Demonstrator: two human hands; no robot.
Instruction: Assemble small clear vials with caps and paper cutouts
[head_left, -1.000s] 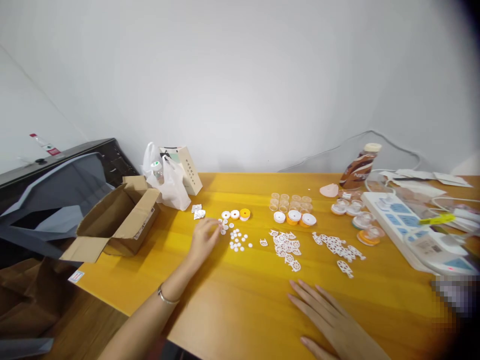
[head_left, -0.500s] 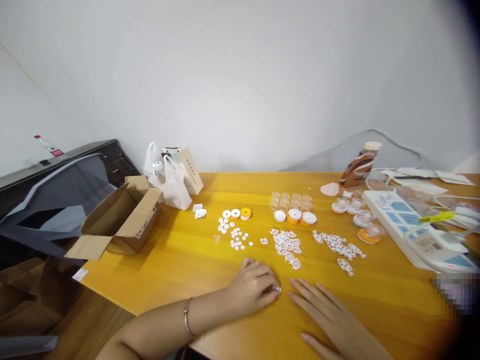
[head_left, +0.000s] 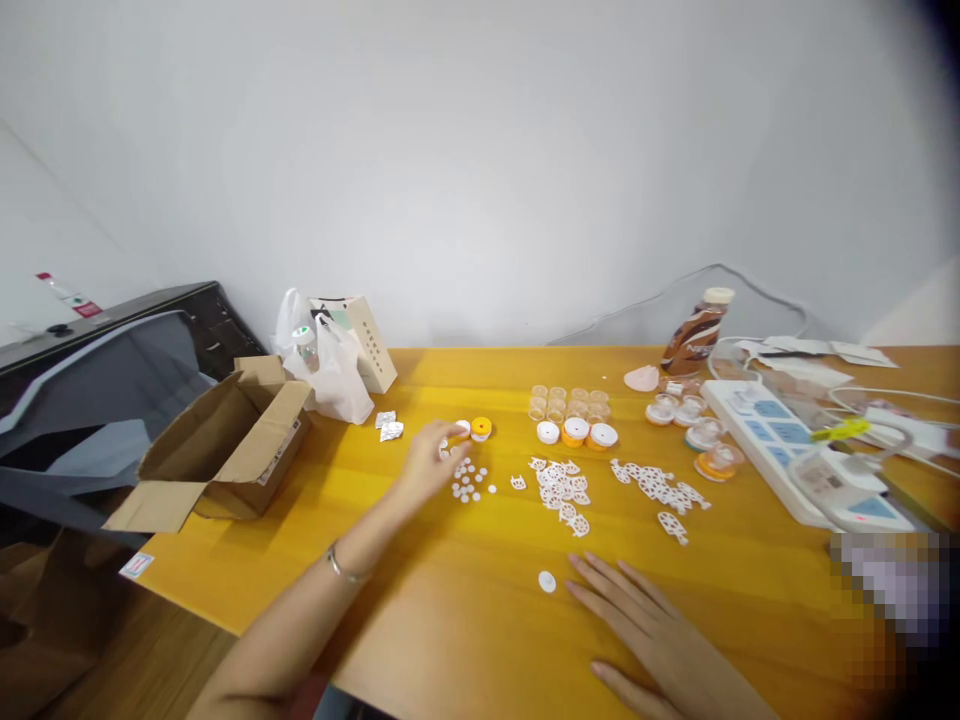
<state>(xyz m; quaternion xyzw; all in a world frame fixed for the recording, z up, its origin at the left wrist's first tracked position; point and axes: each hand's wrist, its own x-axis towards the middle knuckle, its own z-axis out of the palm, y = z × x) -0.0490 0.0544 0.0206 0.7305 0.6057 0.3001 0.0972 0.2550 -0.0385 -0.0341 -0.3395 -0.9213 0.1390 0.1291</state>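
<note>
My left hand [head_left: 433,460] reaches over the small white round parts [head_left: 444,450] left of centre, thumb and forefinger apart. Its fingertips are beside a white disc [head_left: 463,428] and hide some of the parts there. Nothing shows held in it. Flat on the table lies my right hand [head_left: 637,610], fingers stretched out. Just left of its fingertips is a white disc with a raised centre [head_left: 547,581]. Small white caps [head_left: 466,485] lie scattered in front of my left hand. A yellow spool-like disc [head_left: 481,428] sits just beyond it.
White cut-out pieces [head_left: 559,490] lie mid-table, more pieces [head_left: 656,483] to their right. Behind stand clear cups [head_left: 568,403] and orange-and-white discs [head_left: 576,430]. A power strip [head_left: 772,450] and a brown bottle [head_left: 694,335] are right; an open cardboard box [head_left: 251,455] is left.
My left hand has let go of the white disc by my right hand and moved forward and left to the small round parts. My right hand stays flat.
</note>
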